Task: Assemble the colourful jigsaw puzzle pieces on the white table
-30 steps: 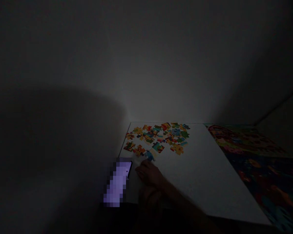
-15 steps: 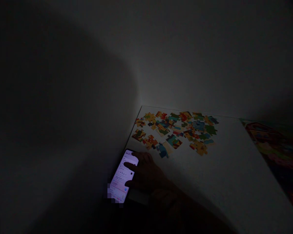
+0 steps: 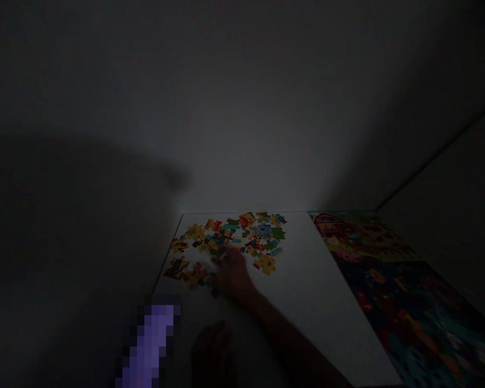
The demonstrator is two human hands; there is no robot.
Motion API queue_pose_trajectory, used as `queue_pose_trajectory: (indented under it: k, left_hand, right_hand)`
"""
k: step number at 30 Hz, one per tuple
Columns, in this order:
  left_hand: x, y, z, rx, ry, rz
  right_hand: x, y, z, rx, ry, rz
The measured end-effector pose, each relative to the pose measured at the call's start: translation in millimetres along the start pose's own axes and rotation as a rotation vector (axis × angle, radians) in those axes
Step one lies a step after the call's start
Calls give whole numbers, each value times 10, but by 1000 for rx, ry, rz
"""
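Observation:
My right hand (image 3: 233, 276) is over the jigsaw pieces, fingers pointing left and touching or just above the near pieces. Motion blur and dim light hide whether a piece is between its fingers. Colourful jigsaw pieces (image 3: 262, 231) lie loosely scattered on the white table (image 3: 303, 318). A yellow piece (image 3: 267, 264) lies right of the hand, and a brown-and-green piece (image 3: 176, 267) sits at the left edge. My left hand (image 3: 212, 347) is low in the view, near the table's front, very dark, its fingers hard to make out. The phone (image 3: 149, 345) glows at lower left, blurred into blocks.
A colourful printed picture (image 3: 388, 291) with a red barn at its far end covers the table's right side. Plain walls (image 3: 242, 134) rise behind and at the left. The room is very dim, with broad shadows.
My right hand has left the phone screen and moved forward onto the puzzle pieces. The view has turned right, so the pieces appear further left and more of the printed picture shows.

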State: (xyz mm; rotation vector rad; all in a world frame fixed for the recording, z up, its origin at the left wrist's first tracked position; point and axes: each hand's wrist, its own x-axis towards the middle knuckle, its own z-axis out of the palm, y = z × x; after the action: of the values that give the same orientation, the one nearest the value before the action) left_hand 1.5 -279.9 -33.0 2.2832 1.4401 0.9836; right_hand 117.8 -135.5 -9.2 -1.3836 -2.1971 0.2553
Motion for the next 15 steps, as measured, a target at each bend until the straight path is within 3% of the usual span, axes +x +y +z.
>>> queue_pose_trajectory:
  k: [2,4,6,9,15]
  left_hand:
    - [59,-54,103,118,44,-70]
    - [129,-93,220,269,61,-113]
    - [254,-110,318,377,43,-110]
    - [566,-95,400,379,-21,-63]
    - [1158,-5,490,340,-140,36]
  right_hand:
    - [106,609,-360,-137,87,275]
    - [167,1152,-685,-178,138,397]
    - [170,1524,-888,-188,117,455]
    - [68,1726,-955,-180,68,474]
    - [-334,1665,-914,-245,115,538]
